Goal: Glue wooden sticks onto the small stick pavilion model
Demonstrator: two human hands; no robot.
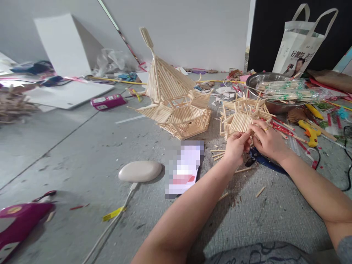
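Observation:
A small model built of wooden sticks (pixel 239 121) stands on the floor in front of me, its near roof panel facing my hands. My left hand (pixel 235 147) is closed, thumb and fingers pinched at the panel's lower edge. Wearing a ring, my right hand (pixel 268 142) is curled over the panel's right corner, its fingertips meeting those of the left. Any small piece between the fingertips is hidden. Blue-handled cutters (pixel 265 160) lie beneath my hands. To the left rises a larger pagoda-like stick model (pixel 172 90) with a pointed roof.
A phone (pixel 187 161) and a white oval device (pixel 140 171) with a cable lie left of my arms. A metal bowl (pixel 251 81) holds wrapped sticks (pixel 286 90). Near it are a yellow glue gun (pixel 310 132) and a white bag (pixel 298 47). Loose stick pieces (pixel 260 191) litter the floor.

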